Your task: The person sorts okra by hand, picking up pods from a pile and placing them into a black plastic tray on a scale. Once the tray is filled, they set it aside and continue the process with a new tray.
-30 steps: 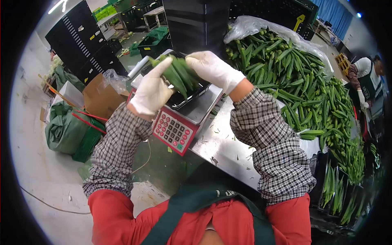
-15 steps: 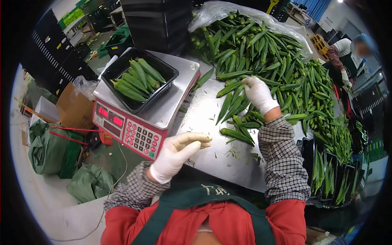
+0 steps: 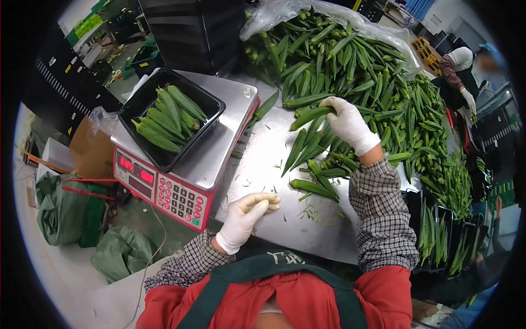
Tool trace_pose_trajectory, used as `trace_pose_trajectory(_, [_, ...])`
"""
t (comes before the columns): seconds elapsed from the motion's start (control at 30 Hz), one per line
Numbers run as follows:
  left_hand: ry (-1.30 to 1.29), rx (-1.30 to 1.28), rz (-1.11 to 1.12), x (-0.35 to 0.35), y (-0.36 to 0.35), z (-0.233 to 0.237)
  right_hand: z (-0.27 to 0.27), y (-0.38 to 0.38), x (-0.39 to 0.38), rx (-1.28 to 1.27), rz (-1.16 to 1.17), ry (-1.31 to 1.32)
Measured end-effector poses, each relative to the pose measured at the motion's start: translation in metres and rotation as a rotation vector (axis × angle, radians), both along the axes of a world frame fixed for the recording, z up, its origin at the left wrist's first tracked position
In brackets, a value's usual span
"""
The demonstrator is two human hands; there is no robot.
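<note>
Between the thumb and fingers of my gloved right hand [image 3: 349, 125] is one end of an okra pod [image 3: 308, 117], held over the near edge of the okra pile [image 3: 350, 60]. My gloved left hand [image 3: 249, 218] hovers above the metal table [image 3: 263, 164], fingers curled toward the thumb with a small gap and nothing between them. Several okra pods [image 3: 164, 118] lie in a black tray [image 3: 201, 133] on the scale [image 3: 189, 181], whose display glows red. Loose pods [image 3: 315, 188] rest on the table between my hands.
Clear plastic [image 3: 329, 12] lines the back of the pile. Black trays with okra [image 3: 433, 236] stand at the right. A co-worker [image 3: 460, 71] in white gloves is at the far right. Black crates [image 3: 186, 33] stand behind the scale; green bags [image 3: 120, 252] lie at lower left.
My right hand has lifted an okra pod slightly off the pile's edge. My left hand has moved a little down and right, its fingers drawn in. The view has shifted slightly.
</note>
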State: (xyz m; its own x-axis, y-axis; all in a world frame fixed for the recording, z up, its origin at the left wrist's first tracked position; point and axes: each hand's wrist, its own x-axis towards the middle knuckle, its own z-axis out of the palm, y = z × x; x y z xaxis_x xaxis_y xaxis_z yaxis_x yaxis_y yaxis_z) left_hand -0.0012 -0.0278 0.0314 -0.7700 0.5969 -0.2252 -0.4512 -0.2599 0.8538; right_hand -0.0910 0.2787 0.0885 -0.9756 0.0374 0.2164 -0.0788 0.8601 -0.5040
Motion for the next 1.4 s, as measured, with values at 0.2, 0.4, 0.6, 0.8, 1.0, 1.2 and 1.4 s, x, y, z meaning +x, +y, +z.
trace_pose_trajectory(0.2, [-0.583, 0.595, 0.15, -0.023, 0.028, 0.004, 0.035, -0.081, 0.051, 0.091, 0.557, -0.249])
trace_pose_trajectory(0.4, [-0.778, 0.724, -0.016, -0.024, 0.018, -0.03, 0.006, -0.028, -0.015, 0.12, 0.011, 0.118])
trace_pose_trajectory(0.6, [-0.853, 0.706, 0.106, -0.025, 0.011, -0.024, -0.023, -0.008, -0.045, 0.333, -0.141, -0.135])
trace_pose_trajectory(0.8, [-0.751, 0.636, 0.202, -0.033, 0.03, -0.006, 0.034, -0.07, 0.042, 0.16, 0.454, -0.579])
trace_pose_trajectory(1.0, [-0.763, 0.664, 0.08, -0.024, 0.026, -0.026, -0.009, -0.03, -0.001, 0.264, -0.159, -0.154])
trace_pose_trajectory(1.2, [-0.697, 0.556, 0.16, -0.016, 0.011, -0.017, -0.04, -0.025, -0.029, 0.166, -0.437, -0.341])
trace_pose_trajectory(1.4, [-0.654, 0.49, 0.159, -0.011, 0.011, -0.014, 0.003, -0.019, -0.004, -0.433, -0.377, 0.088])
